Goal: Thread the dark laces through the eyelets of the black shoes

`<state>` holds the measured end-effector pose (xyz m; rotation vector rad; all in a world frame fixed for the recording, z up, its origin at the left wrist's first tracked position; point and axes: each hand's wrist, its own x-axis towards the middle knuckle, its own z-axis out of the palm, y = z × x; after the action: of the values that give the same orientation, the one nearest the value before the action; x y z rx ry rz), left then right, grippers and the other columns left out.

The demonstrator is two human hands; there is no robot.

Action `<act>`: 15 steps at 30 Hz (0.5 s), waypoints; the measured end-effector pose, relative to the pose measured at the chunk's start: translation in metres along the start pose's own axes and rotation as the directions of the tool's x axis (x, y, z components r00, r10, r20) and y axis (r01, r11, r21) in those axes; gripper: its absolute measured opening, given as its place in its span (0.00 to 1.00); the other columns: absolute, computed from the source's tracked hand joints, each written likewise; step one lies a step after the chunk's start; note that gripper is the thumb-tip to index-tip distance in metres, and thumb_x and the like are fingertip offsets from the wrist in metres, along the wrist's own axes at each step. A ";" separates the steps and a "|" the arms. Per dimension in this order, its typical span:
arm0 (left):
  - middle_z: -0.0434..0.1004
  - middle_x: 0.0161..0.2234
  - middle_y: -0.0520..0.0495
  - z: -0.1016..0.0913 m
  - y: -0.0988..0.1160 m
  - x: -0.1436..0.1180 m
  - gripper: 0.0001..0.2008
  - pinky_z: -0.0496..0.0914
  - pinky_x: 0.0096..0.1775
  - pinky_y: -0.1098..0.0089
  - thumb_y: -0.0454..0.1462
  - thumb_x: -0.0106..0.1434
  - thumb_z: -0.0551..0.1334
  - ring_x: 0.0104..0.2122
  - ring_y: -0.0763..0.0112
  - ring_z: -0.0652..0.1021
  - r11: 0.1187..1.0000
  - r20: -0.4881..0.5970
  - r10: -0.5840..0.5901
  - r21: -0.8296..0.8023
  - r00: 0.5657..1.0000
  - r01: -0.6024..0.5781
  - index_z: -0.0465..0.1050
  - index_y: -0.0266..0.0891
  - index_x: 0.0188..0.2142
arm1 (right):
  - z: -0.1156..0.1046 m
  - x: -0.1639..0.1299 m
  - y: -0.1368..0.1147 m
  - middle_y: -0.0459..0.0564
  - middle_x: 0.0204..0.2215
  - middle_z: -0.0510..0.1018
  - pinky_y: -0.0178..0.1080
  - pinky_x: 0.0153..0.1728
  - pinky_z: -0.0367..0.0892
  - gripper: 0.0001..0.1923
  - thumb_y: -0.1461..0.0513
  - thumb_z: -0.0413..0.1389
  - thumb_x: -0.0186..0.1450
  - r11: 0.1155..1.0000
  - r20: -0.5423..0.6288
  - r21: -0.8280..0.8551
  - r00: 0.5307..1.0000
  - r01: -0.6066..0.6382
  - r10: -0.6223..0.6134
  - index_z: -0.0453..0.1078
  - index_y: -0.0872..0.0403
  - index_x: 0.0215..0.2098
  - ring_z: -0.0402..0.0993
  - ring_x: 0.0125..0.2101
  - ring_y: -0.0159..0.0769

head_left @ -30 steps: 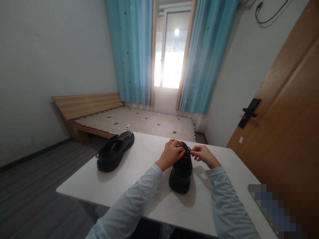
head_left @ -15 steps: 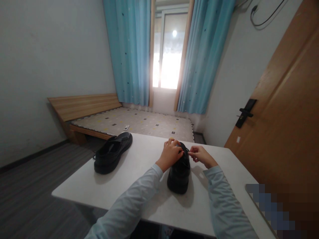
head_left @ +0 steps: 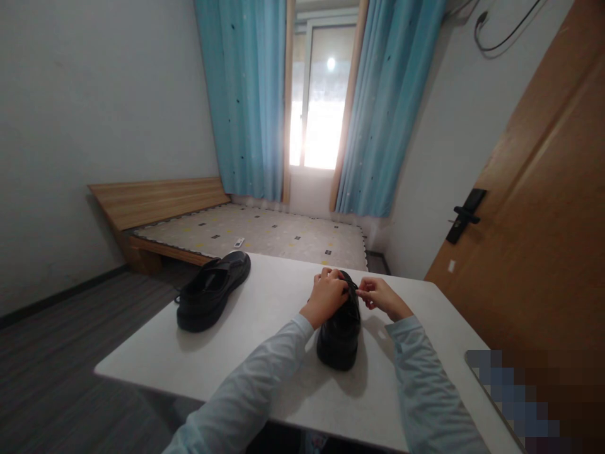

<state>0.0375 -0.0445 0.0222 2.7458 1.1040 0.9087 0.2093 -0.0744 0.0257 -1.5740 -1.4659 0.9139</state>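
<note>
Both hands at the laces of a black shoe

On the white table (head_left: 283, 296) stands the near shoe (head_left: 338, 337); left hand (head_left: 327, 295) and right hand (head_left: 378, 295) each pinch its lace (head_left: 353, 289). Even tension on both ends should serve best.

A white tabletop (head_left: 283, 296) carries two black shoes. One shoe (head_left: 339, 331) sits under the hands (head_left: 352, 295). The other shoe (head_left: 212, 291) lies well to their left.

Both arms reach forward in pale sleeves. The left hand (head_left: 328, 294) is curled, knuckles up; the right hand (head_left: 379, 296) faces it, its fingers (head_left: 363, 291) pinched together, the two hands nearly touching.
</note>
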 end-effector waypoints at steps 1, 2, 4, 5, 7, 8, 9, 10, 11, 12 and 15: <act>0.71 0.43 0.45 0.000 0.000 0.000 0.06 0.65 0.43 0.57 0.35 0.55 0.63 0.46 0.56 0.66 1.000 0.004 0.001 -0.001 1.000 -0.001 0.77 0.44 0.33 | 0.000 0.000 0.000 0.38 0.10 0.65 0.27 0.12 0.56 0.11 0.59 0.59 0.48 1.000 -0.001 -0.001 1.000 0.002 -0.002 0.61 0.55 0.19 0.61 0.11 0.24; 0.71 0.43 0.45 0.000 0.000 0.000 0.06 0.65 0.43 0.56 0.35 0.55 0.63 0.46 0.56 0.66 1.000 0.004 -0.001 -0.003 1.000 0.001 0.77 0.44 0.33 | 0.000 0.000 0.000 0.38 0.10 0.65 0.27 0.12 0.57 0.11 0.59 0.59 0.47 1.000 -0.002 -0.001 1.000 0.002 -0.002 0.61 0.55 0.19 0.61 0.11 0.24; 0.71 0.43 0.45 -0.001 0.001 0.000 0.06 0.65 0.43 0.56 0.34 0.55 0.62 0.46 0.56 0.66 1.000 -0.004 -0.004 -0.008 1.000 0.004 0.76 0.43 0.33 | 0.001 0.001 -0.001 0.38 0.10 0.66 0.28 0.12 0.57 0.10 0.59 0.58 0.48 1.000 -0.002 0.003 1.000 -0.008 0.008 0.61 0.54 0.19 0.62 0.11 0.24; 0.71 0.43 0.45 -0.001 0.001 0.000 0.05 0.65 0.44 0.56 0.34 0.56 0.62 0.46 0.56 0.66 1.000 -0.015 -0.004 -0.012 1.000 0.004 0.76 0.42 0.33 | 0.002 0.001 -0.001 0.39 0.10 0.66 0.28 0.12 0.57 0.09 0.60 0.58 0.48 1.000 -0.008 0.002 1.000 -0.015 0.015 0.61 0.54 0.19 0.62 0.11 0.25; 0.70 0.43 0.44 -0.002 0.002 0.000 0.05 0.64 0.44 0.55 0.34 0.57 0.61 0.46 0.56 0.66 1.000 -0.045 0.002 -0.021 0.999 -0.003 0.76 0.42 0.32 | 0.004 0.002 -0.002 0.39 0.11 0.66 0.27 0.12 0.57 0.07 0.61 0.57 0.48 1.000 -0.038 -0.004 0.999 -0.019 0.019 0.62 0.54 0.20 0.62 0.11 0.25; 0.70 0.43 0.44 -0.003 0.002 -0.001 0.05 0.64 0.45 0.55 0.35 0.57 0.60 0.46 0.57 0.65 1.000 -0.060 0.006 -0.025 0.998 -0.008 0.76 0.41 0.32 | 0.006 0.002 -0.002 0.39 0.11 0.66 0.27 0.11 0.57 0.06 0.62 0.56 0.48 1.000 -0.063 -0.006 0.998 -0.010 0.010 0.62 0.54 0.21 0.62 0.11 0.24; 0.70 0.43 0.44 -0.004 0.002 -0.001 0.05 0.64 0.45 0.55 0.35 0.58 0.60 0.47 0.57 0.65 1.000 -0.073 0.011 -0.028 0.997 -0.014 0.75 0.41 0.32 | 0.008 0.003 -0.003 0.39 0.11 0.66 0.27 0.11 0.56 0.05 0.62 0.55 0.47 1.000 -0.089 -0.006 0.996 0.007 -0.008 0.63 0.54 0.21 0.61 0.11 0.24; 0.70 0.43 0.45 -0.005 0.002 -0.002 0.04 0.63 0.46 0.56 0.35 0.58 0.60 0.47 0.57 0.65 0.999 -0.084 0.017 -0.030 0.996 -0.020 0.75 0.41 0.32 | 0.010 0.004 -0.003 0.38 0.12 0.66 0.28 0.11 0.56 0.05 0.63 0.55 0.47 1.000 -0.115 -0.002 0.993 0.030 -0.030 0.63 0.54 0.21 0.60 0.11 0.24; 0.70 0.43 0.45 -0.005 0.001 -0.002 0.04 0.63 0.46 0.56 0.35 0.58 0.60 0.47 0.58 0.65 0.999 -0.091 0.023 -0.032 0.996 -0.026 0.75 0.41 0.32 | 0.011 0.005 -0.003 0.38 0.12 0.65 0.28 0.11 0.55 0.04 0.63 0.54 0.46 0.998 -0.135 0.008 0.989 0.056 -0.054 0.62 0.54 0.21 0.60 0.11 0.24; 0.70 0.43 0.46 -0.006 0.001 -0.002 0.04 0.63 0.46 0.56 0.36 0.58 0.60 0.47 0.59 0.65 0.999 -0.099 0.030 -0.032 0.995 -0.034 0.74 0.41 0.32 | 0.013 0.005 -0.003 0.38 0.13 0.65 0.28 0.11 0.55 0.04 0.63 0.54 0.46 0.997 -0.153 0.021 0.985 0.079 -0.075 0.62 0.54 0.21 0.59 0.11 0.23; 0.70 0.43 0.46 -0.008 0.001 -0.003 0.04 0.62 0.47 0.57 0.37 0.59 0.60 0.46 0.60 0.66 0.999 -0.134 0.036 -0.034 0.990 -0.041 0.73 0.41 0.33 | 0.014 0.006 -0.004 0.38 0.15 0.65 0.29 0.12 0.55 0.05 0.62 0.54 0.46 0.991 -0.200 0.076 0.975 0.111 -0.094 0.63 0.54 0.22 0.58 0.12 0.23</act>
<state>0.0319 -0.0483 0.0271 2.7205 1.0453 1.1212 0.1959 -0.0676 0.0232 -1.4657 -1.3375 0.7309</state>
